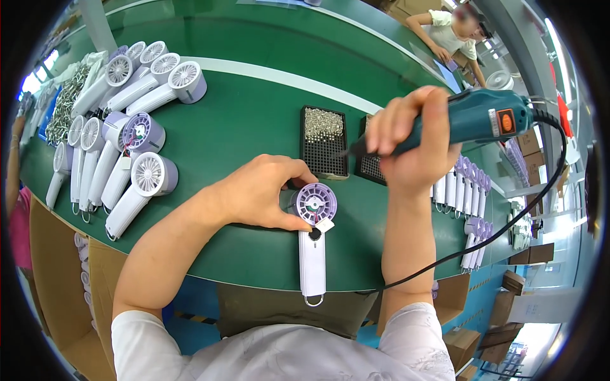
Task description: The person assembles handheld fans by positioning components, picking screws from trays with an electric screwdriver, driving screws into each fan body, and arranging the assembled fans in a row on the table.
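My left hand (270, 193) is closed around the head of a handheld fan (312, 263), white in the handle and purple at the head. The fan lies on the green table with its handle toward me; its head is uncovered, showing the round inside and small wires. In my right hand (413, 136) is a teal electric screwdriver (473, 120), raised above the table, its tip pointing left over a black screw tray (324, 165). Small silver screws fill the far part of that tray. A second black tray (370, 166) is partly hidden behind my right hand.
Several white and purple fans (149, 174) lie at the left, by a heap of metal clips (67, 95). More fans (467, 184) stand in rows at the right. The screwdriver's black cord (508, 225) loops down the right side. A person (448, 38) sits across the table.
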